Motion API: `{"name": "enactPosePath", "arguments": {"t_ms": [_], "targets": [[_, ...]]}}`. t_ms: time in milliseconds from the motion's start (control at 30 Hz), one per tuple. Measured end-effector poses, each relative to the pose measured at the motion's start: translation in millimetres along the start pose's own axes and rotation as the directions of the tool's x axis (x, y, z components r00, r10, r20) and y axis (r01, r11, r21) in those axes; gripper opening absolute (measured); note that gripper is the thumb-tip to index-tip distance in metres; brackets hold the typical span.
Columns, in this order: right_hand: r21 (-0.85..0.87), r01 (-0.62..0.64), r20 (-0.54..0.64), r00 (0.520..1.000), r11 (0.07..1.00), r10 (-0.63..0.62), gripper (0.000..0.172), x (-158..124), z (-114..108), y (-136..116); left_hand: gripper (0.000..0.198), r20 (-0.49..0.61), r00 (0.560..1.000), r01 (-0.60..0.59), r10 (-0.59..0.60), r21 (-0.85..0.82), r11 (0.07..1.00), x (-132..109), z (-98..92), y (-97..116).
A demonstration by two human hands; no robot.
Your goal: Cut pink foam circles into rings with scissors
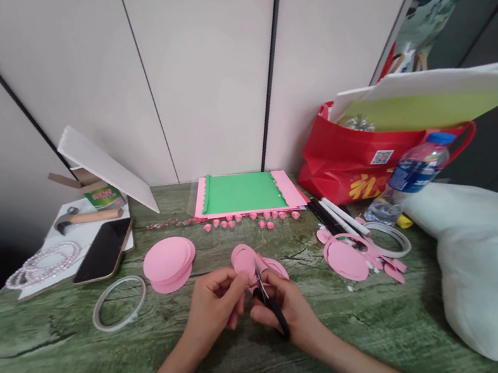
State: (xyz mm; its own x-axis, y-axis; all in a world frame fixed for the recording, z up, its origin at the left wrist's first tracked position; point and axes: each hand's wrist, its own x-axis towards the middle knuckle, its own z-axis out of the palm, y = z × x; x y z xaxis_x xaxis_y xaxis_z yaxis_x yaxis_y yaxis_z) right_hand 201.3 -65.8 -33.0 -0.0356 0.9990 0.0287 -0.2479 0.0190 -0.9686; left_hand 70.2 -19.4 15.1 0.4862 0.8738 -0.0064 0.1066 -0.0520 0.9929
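Note:
Between my fingers is a partly cut pink paper circle (243, 257), pinched at its edge by my left hand (218, 298). My right hand (290, 308) grips black-handled scissors (270, 305), their blades pointing away from me and lying over the pink paper. A further curved piece of pink paper shows just beyond my right fingers. Left of my hands lies a stack of pink paper circles (169, 263). Pink paper scraps (347, 259) are heaped on the right. Small rolled pink paper buds (263, 224) lie in a row past my hands.
Green and pink sheets (243, 192) lie at the back. To the left are a tape roll (100, 310), a phone (103, 251), a hammer (88, 217) and bead strings (44, 264). Markers (344, 218), a bottle (414, 176), a red bag (336, 164) and a white plush (481, 274) stand right.

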Motion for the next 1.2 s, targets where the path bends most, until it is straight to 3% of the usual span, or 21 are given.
{"name": "enactPosePath", "arguments": {"t_ms": [233, 567, 900, 1100, 1200], "targets": [[0.032, -0.028, -0.001, 1.000, 0.999, 0.028, 0.049, 0, 3, -6, 0.032, -0.042, 0.999, 0.001, 0.000, 0.027, 1.000, 0, 0.0, 3], [-0.024, -0.044, -0.032, 0.999, 0.999, 0.044, 0.048, -1, 1, 3, 0.030, -0.083, 0.995, -0.044, 0.046, 0.025, 0.999, 0, -2.3, 0], [-0.025, -0.045, -0.004, 0.999, 0.999, 0.045, 0.049, -2, -2, 16, 0.026, -0.192, 0.978, -0.079, 0.076, -0.010, 0.997, 1, -2.6, 0], [-0.014, -0.062, 0.009, 0.998, 0.998, 0.062, 0.049, -3, 3, 16, 0.031, -0.108, 0.990, -0.080, 0.090, 0.089, 0.993, -2, 1.8, 1], [-0.003, -0.090, 0.013, 0.996, 0.996, 0.090, 0.049, -5, 5, 15, 0.031, -0.131, 0.988, -0.068, 0.082, 0.109, 0.992, -3, 3.4, 2]]}}
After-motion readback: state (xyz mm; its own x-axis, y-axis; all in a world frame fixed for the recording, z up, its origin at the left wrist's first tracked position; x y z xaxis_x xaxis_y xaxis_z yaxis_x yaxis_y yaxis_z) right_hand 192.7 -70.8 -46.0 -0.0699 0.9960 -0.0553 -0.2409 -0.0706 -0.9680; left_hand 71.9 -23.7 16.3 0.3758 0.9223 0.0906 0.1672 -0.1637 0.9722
